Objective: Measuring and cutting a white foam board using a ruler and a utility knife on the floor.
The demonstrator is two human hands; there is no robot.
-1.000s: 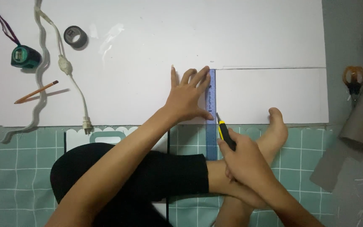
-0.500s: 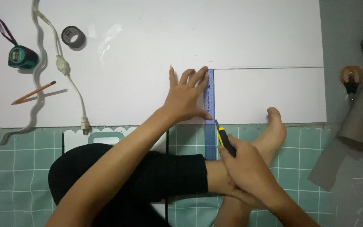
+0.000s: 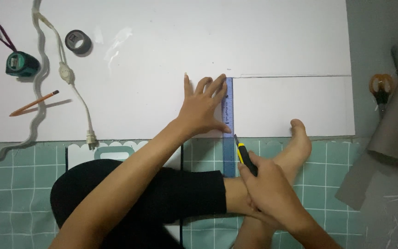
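A large white board (image 3: 162,55) lies on a green cutting mat (image 3: 19,184). My left hand (image 3: 202,108) presses flat, fingers spread, on the board and on a blue ruler (image 3: 228,133) that runs from the board down over the mat. My right hand (image 3: 268,191) grips a yellow and black utility knife (image 3: 244,157); its tip sits beside the ruler's right edge, just below the board's near edge. A thin cut line runs rightward from the ruler's top. My bare foot (image 3: 298,143) rests on the mat and the board's edge.
On the board's left part lie a green tape measure (image 3: 20,63), a pencil (image 3: 33,103), a roll of dark tape (image 3: 78,41) and a white power cord with plug (image 3: 77,99). Orange-handled scissors (image 3: 381,87) and grey sheets (image 3: 392,138) lie at the right. My black-clad leg crosses the mat.
My right hand has drawn the knife down along the ruler, from the board's near edge onto the mat. My left hand has stayed on the ruler.
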